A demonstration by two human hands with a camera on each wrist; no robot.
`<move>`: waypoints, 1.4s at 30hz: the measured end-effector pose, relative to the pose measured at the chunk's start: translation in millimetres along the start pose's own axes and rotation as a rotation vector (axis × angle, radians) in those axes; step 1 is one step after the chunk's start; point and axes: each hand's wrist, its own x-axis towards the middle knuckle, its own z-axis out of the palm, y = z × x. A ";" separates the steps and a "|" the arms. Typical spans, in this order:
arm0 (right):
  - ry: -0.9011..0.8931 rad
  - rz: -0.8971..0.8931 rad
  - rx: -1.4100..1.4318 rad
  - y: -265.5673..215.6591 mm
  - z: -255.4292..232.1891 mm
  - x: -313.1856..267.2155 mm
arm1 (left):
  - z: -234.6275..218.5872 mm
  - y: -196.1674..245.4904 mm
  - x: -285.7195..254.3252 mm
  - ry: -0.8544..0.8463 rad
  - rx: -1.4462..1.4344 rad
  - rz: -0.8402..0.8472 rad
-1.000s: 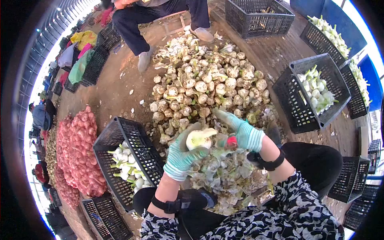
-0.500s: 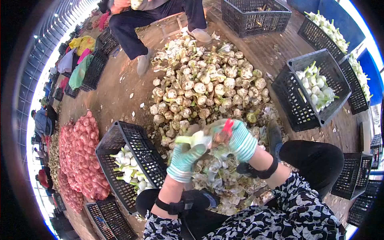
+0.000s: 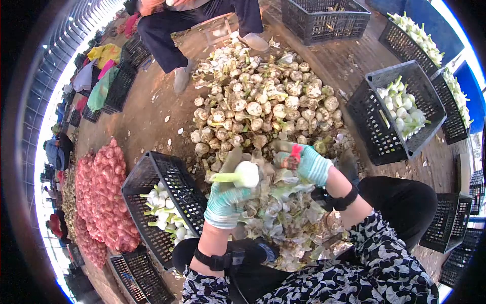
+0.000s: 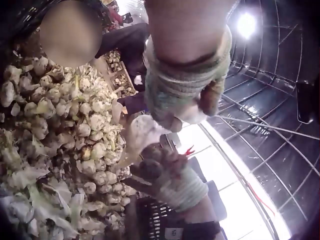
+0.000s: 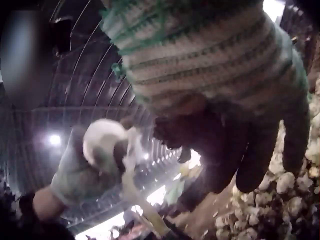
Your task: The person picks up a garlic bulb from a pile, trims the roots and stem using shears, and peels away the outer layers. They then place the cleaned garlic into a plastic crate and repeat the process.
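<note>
In the head view my left hand (image 3: 225,202), in a green-and-white striped glove, holds a smooth white garlic bulb (image 3: 248,175) whose pale green stem points left. The bulb (image 5: 102,137) also shows in the right wrist view, with a blurred pale strip of skin (image 5: 132,190) hanging beside it. My right hand (image 3: 309,164), gloved alike and with a red tie (image 3: 295,150) on it, is apart from the bulb to its right. Its darkened fingers (image 5: 255,150) are extended and spread. Below both hands lies a heap of papery garlic skins (image 3: 288,218).
A pile of unpeeled garlic (image 3: 268,101) lies ahead. A black crate (image 3: 177,185) of cleaned bulbs stands at left, another crate (image 3: 374,131) at right. Red net sacks (image 3: 104,197) are farther left. A seated person (image 3: 202,25) faces the pile from across.
The hands came together at the bulb, then parted, the right hand drawing away rightward. The bulb in the left hand now looks whiter, its stem turned left instead of right.
</note>
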 end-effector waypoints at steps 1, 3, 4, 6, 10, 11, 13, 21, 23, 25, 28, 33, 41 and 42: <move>-0.100 -0.130 -0.227 11.4 8.8 -3.0 | 1.6 -1.2 1.0 0.020 -0.060 0.023; -0.221 -0.614 -1.104 42.7 45.1 -21.9 | -2.7 -6.5 3.8 0.061 -0.203 -0.001; -0.137 -0.168 -0.486 41.9 42.2 -7.8 | -3.9 -7.9 4.8 0.106 -0.347 -0.027; -0.126 -0.178 -0.650 62.5 69.3 -28.2 | 2.7 -5.9 5.7 0.188 -0.339 -0.022; -0.123 -1.151 -1.713 74.6 63.3 -21.3 | -0.2 -5.5 7.8 0.384 -0.472 -0.064; -0.084 -1.192 -1.706 75.1 63.2 -20.5 | 7.9 -1.5 8.2 0.428 -0.455 -0.060; -0.129 -1.071 -1.420 77.0 59.2 -14.7 | 12.3 -1.0 8.9 0.474 -0.437 -0.059; 0.263 -0.527 -1.010 28.5 -35.1 38.3 | -2.8 -10.8 28.3 0.637 -0.424 -0.052; -0.098 -0.608 -0.911 42.9 16.2 -13.3 | -0.4 -17.0 26.8 0.624 -0.390 -0.110; -0.231 -0.779 -1.104 48.6 33.6 -23.1 | 6.2 -24.8 35.3 0.642 -0.368 -0.133; -0.122 -0.330 -0.579 53.9 -50.6 32.0 | -5.8 -39.1 42.5 0.608 -0.296 -0.233; 1.069 -0.347 -2.119 -15.4 -88.7 -9.8 | -15.4 -47.2 56.4 0.914 -0.228 -0.495; 1.088 -0.238 -1.943 -65.6 -186.9 -18.9 | 152.9 -45.0 89.1 0.046 -0.287 -0.233; 1.087 -0.242 -1.936 -69.5 -188.9 -16.0 | 133.1 -52.4 90.2 0.123 -0.210 -0.283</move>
